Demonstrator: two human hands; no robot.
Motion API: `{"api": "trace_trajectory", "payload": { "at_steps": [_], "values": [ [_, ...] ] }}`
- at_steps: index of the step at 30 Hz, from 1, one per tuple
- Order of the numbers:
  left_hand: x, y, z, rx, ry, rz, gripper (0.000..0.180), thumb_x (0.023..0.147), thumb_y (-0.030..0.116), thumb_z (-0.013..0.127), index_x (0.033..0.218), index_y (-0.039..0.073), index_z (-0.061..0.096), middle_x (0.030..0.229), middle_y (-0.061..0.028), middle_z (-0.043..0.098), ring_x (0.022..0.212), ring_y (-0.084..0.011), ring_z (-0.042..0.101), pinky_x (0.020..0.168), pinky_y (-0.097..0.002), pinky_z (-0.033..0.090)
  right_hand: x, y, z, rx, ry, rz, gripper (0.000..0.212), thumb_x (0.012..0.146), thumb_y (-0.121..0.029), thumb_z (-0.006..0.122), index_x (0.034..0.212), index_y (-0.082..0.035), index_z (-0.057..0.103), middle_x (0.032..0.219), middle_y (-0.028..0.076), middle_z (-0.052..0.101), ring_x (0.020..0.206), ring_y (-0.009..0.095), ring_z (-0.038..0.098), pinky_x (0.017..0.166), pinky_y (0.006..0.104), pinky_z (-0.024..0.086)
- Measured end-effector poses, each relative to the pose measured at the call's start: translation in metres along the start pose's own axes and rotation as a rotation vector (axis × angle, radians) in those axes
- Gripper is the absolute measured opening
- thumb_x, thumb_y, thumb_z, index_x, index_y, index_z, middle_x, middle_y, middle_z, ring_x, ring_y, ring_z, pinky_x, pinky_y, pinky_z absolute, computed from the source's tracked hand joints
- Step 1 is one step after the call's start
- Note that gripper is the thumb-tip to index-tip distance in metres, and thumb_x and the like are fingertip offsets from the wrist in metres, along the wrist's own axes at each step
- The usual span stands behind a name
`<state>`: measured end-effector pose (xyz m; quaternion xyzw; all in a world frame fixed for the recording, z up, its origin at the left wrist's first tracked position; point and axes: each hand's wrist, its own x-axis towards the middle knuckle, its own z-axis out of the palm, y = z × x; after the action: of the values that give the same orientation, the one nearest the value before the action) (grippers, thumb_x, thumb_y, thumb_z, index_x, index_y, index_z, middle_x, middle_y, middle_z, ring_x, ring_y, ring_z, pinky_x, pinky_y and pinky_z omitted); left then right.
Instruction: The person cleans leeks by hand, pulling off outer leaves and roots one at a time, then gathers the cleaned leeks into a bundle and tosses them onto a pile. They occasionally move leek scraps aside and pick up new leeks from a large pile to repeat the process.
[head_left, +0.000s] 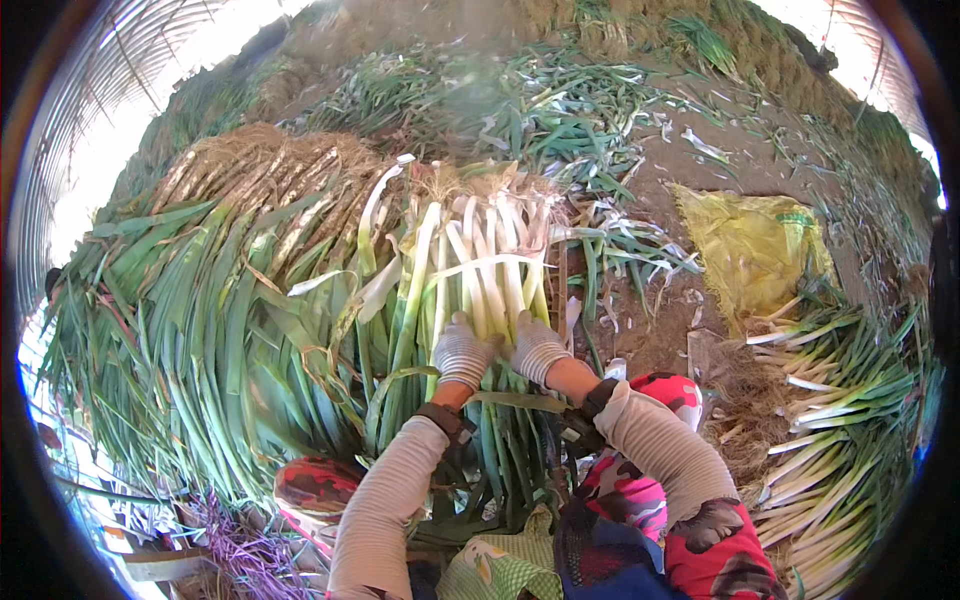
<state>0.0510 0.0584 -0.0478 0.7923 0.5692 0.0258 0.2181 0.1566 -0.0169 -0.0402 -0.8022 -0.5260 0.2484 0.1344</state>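
While a bundle of peeled green onions lies on the earth floor before the knees, the gloved left hand and right hand press flat on it, fingers together; unpeeled onions lie left, a yellow sack right.

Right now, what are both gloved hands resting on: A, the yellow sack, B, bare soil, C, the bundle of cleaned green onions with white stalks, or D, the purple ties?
C: the left hand and right hand both press on the bundle of green onions, well away from the yellow sack.
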Motion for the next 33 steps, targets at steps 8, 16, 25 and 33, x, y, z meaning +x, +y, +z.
{"api": "trace_trajectory", "payload": {
  "at_steps": [8, 16, 25, 33],
  "values": [
    [0.034, -0.052, 0.014, -0.276, -0.016, 0.032, 0.078, 0.058, 0.033, 0.079, 0.118, -0.004, 0.046, 0.105, -0.0213, 0.058, 0.090, -0.0306, 0.059, 0.079, -0.0371, 0.048, 0.007, -0.012, -0.005, 0.214, -0.007, 0.038, 0.066, 0.069, -0.036, 0.068, 0.112, 0.006, 0.038, 0.096, 0.029, 0.057, 0.094, 0.038, 0.057, 0.082, 0.0394, 0.047],
    [0.004, -0.059, -0.003, -1.164, -0.365, -0.013, 0.053, 0.067, 0.015, 0.071, 0.110, -0.005, 0.049, 0.086, -0.0110, 0.063, 0.074, -0.0182, 0.060, 0.062, -0.0297, 0.049, -0.004, -0.015, 0.002, 0.162, -0.080, -0.044, 0.068, 0.064, -0.045, 0.070, 0.102, 0.007, 0.050, 0.099, 0.022, 0.058, 0.088, 0.033, 0.060, 0.082, 0.0372, 0.046],
    [-0.025, -0.107, -0.136, -1.371, 0.007, 0.020, 0.037, 0.060, -0.004, 0.057, 0.096, -0.003, 0.048, 0.076, -0.0142, 0.057, 0.057, -0.0263, 0.057, 0.051, -0.0353, 0.053, 0.015, 0.000, -0.025, 1.098, -0.014, 0.018, 0.044, 0.073, -0.029, 0.069, 0.104, 0.000, 0.058, 0.088, 0.010, 0.065, 0.071, 0.018, 0.061, 0.085, 0.0374, 0.043],
    [-0.030, -0.121, -0.136, -1.499, -0.210, 0.018, 0.042, 0.057, 0.002, 0.062, 0.097, 0.003, 0.050, 0.069, -0.0080, 0.053, 0.056, -0.0231, 0.055, 0.048, -0.0354, 0.047, 0.026, 0.018, -0.032, 0.842, 0.329, 0.134, 0.048, 0.065, -0.016, 0.071, 0.105, -0.001, 0.048, 0.083, 0.012, 0.063, 0.073, 0.018, 0.062, 0.057, 0.0302, 0.052]
  ]
}}
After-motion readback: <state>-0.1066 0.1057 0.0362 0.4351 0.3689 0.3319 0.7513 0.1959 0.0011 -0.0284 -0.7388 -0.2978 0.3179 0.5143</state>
